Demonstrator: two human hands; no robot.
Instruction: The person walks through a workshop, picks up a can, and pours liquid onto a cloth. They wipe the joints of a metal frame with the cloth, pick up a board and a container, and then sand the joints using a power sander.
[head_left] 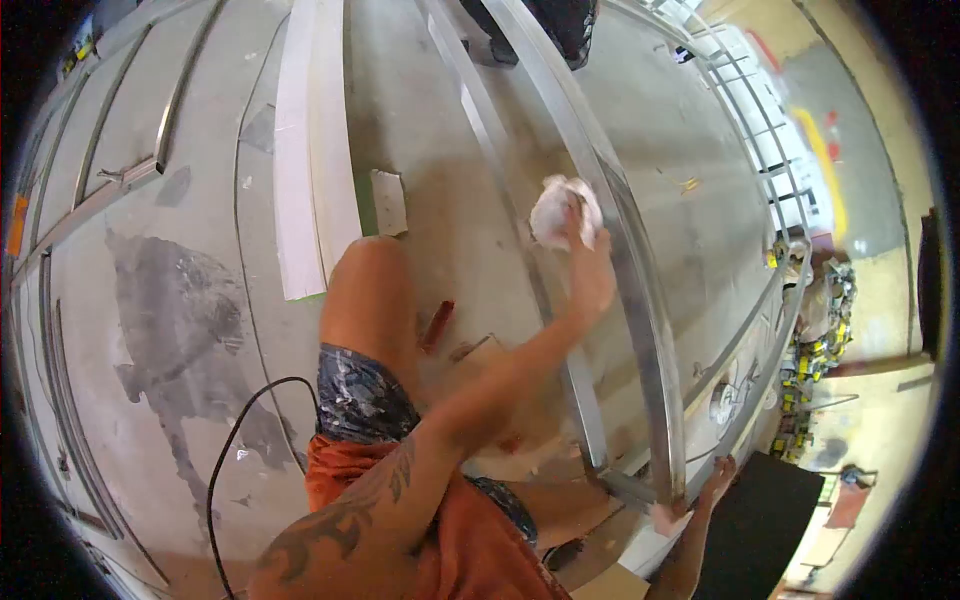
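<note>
Grey floor is stretching either side of a metal frame running off the top edge. Right of centre, the left hand is clutching a white cloth beside one bar; lower right, the right hand is sitting near the frame's end, its hold too obscured to tell.

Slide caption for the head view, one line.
Left hand holding a white cloth beside a long metal bar, above a grey floor.

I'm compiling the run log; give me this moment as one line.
Left hand: holding white cloth beside metal frame | Right hand: by frame's near end | Floor: long white panels
</note>
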